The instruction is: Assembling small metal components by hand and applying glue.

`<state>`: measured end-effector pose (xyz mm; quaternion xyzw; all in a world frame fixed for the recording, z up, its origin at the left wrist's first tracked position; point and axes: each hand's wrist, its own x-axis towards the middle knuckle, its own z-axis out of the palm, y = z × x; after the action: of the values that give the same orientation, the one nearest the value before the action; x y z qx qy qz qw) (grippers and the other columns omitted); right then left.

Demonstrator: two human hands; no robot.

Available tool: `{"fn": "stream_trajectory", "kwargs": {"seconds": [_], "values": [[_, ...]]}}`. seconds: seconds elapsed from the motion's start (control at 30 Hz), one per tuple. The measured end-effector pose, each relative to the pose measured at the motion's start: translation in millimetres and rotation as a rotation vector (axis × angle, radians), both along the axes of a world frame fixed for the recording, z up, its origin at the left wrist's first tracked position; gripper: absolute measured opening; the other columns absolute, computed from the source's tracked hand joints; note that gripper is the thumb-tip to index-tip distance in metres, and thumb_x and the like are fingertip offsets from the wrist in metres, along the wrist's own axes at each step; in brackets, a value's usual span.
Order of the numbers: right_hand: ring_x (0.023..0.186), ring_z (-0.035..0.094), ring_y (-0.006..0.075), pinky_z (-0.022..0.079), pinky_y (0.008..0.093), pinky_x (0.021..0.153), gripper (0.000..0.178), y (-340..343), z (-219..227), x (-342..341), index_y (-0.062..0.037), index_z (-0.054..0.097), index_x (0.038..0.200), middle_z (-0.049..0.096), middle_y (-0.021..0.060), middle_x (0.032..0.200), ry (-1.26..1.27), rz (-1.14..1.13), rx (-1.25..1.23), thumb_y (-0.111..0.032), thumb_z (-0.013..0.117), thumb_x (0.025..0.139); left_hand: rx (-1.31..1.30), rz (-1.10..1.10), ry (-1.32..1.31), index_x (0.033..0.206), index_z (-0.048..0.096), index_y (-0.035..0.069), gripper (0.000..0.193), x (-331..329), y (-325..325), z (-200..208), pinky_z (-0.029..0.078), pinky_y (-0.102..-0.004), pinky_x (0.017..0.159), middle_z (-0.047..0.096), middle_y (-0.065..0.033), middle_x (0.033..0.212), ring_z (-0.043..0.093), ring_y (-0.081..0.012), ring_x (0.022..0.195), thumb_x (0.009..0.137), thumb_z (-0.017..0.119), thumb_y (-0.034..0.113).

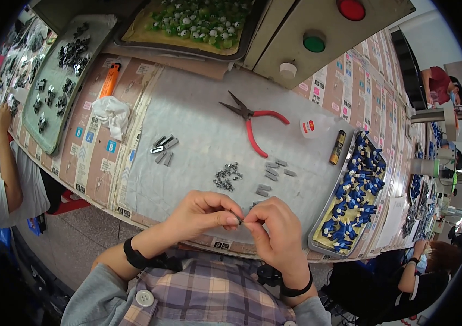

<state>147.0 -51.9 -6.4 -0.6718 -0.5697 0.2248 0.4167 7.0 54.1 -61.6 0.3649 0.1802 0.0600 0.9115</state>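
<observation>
My left hand (207,216) and my right hand (275,229) meet over the near edge of the table. Both are closed in a pinch around one tiny dark piece (240,221), mostly covered by the fingertips. Just beyond them lies a small heap of shiny metal parts (227,176). Several grey rectangular pieces (271,174) are scattered to the right of the heap, a few partly behind my right hand. Farther left sits a cluster of grey and black rectangular pieces (164,144). Red-handled pliers (250,115) rest open-jawed beyond the heap.
A tray of blue figures (311,239) stands at right, near a lighter (338,146) and a small clear cup (310,127). At left are a tray of black parts (57,81), an orange-handled tool (111,80) and crumpled tissue (112,115). A machine housing (280,43) has coloured buttons. Other people sit on both sides.
</observation>
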Motion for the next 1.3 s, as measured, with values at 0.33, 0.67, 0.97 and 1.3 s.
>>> {"fn": "stream_trajectory", "kwargs": {"seconds": [0.33, 0.67, 0.97, 1.3], "values": [[0.06, 0.051, 0.0239, 0.041, 0.0315, 0.051, 0.01, 1, 3, 0, -0.0023, 0.052, 0.079, 0.053, 0.0085, 0.07, 0.019, -0.01, -0.017, -0.001, 0.059, 0.071, -0.064, -0.039, -0.018, 0.092, 0.061, -0.001, 0.014, 1, -1, -2, 0.048, -0.0218, 0.066, 0.062, -0.0055, 0.079, 0.058, -0.0094, 0.071, 0.083, 0.058, 0.009], [0.059, 0.051, 0.0175, 0.04, 0.0264, 0.051, 0.009, -6, -4, -9, -0.0025, 0.053, 0.079, 0.054, 0.0071, 0.072, 0.261, -0.111, -0.03, 0.002, 0.058, 0.072, 0.439, 0.132, -0.03, 0.085, 0.063, 0.001, 0.01, 2, -3, 6, 0.044, -0.0236, 0.064, 0.062, -0.0045, 0.078, 0.056, -0.0113, 0.07, 0.076, 0.063, 0.005], [0.06, 0.052, 0.0201, 0.041, 0.0274, 0.052, 0.01, -10, -2, -8, -0.0024, 0.053, 0.08, 0.054, 0.0081, 0.072, 0.274, -0.075, -0.036, 0.002, 0.059, 0.073, 0.819, 0.238, -0.111, 0.079, 0.064, 0.005, 0.01, 4, -5, 6, 0.042, -0.0266, 0.06, 0.063, -0.0036, 0.073, 0.057, -0.0163, 0.064, 0.071, 0.067, 0.01], [0.062, 0.053, 0.0216, 0.041, 0.0295, 0.053, 0.009, -16, -3, 4, -0.003, 0.054, 0.081, 0.055, 0.0085, 0.073, 0.275, 0.014, -0.083, -0.002, 0.06, 0.074, 1.06, 0.248, -0.155, 0.082, 0.064, 0.006, 0.016, 4, -7, 7, 0.045, -0.0275, 0.054, 0.064, -0.0052, 0.072, 0.06, -0.0185, 0.062, 0.067, 0.069, 0.01]]}}
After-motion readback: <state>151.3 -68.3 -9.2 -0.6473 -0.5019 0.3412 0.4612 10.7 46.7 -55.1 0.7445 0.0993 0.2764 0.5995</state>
